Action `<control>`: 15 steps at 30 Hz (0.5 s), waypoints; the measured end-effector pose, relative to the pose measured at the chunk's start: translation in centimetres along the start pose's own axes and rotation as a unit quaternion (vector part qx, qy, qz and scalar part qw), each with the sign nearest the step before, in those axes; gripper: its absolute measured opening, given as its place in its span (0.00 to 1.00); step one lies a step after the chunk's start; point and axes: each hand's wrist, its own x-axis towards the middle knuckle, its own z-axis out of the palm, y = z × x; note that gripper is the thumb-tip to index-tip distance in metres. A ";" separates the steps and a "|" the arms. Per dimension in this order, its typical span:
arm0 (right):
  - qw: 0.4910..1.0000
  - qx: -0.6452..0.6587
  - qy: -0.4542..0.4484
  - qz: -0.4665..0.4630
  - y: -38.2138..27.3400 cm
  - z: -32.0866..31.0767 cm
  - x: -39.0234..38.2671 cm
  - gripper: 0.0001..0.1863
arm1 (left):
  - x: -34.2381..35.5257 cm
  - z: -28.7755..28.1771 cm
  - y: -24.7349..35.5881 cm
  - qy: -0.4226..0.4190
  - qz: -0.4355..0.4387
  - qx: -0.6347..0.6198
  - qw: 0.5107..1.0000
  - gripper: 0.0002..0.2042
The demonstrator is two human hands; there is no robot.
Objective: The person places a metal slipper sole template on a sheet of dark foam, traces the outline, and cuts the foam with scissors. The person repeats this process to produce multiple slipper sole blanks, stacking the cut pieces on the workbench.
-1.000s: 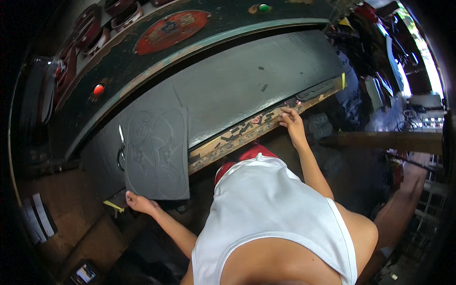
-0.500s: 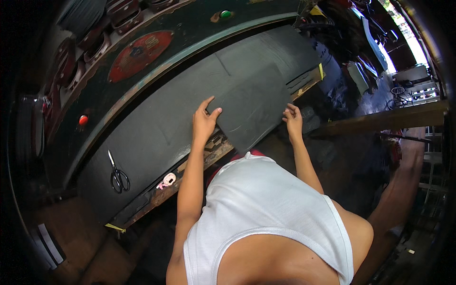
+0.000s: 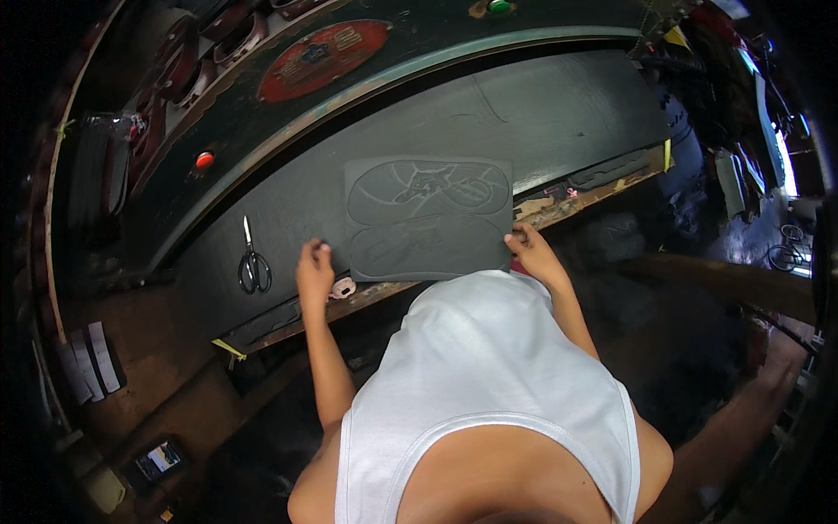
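A square grey sheet (image 3: 428, 218) lies on the dark bench surface (image 3: 576, 113). Two rounded sole outlines are pressed into it, the upper one with an animal-head design. My left hand (image 3: 316, 253) is just left of the sheet, fingers loosely curled and apart, holding nothing. My right hand (image 3: 519, 244) grips the sheet’s lower right edge with its fingertips. Black-handled scissors (image 3: 254, 272) lie on the bench at the left. A small pink object (image 3: 344, 288) rests by the near edge, beside my left hand.
A dark green machine beam (image 3: 218, 122) with a red button (image 3: 205, 160) and a green button (image 3: 499, 7) runs behind the bench. A wooden beam (image 3: 716, 279) extends at the right. A small screened device (image 3: 161, 458) is at lower left, and a bicycle (image 3: 786, 247) at far right.
The grey sheet went from the bench’s left end, through a turn between both hands, to lying flat near the middle, designs upward. My left hand has since moved down-left, away from it.
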 end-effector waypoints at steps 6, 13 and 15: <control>0.963 -0.190 0.098 -0.162 -5.5 1.5 2.0 0.34 | -6.4 3.8 1.7 0.009 0.023 -0.088 0.996 0.21; 0.841 -0.170 0.291 -0.423 -21.4 -0.1 8.6 0.28 | -5.7 2.9 0.7 0.012 -0.063 -0.248 0.967 0.23; 0.758 -0.077 0.290 -0.579 -29.7 -0.3 10.8 0.18 | -5.4 2.1 0.6 0.001 -0.058 -0.262 0.963 0.24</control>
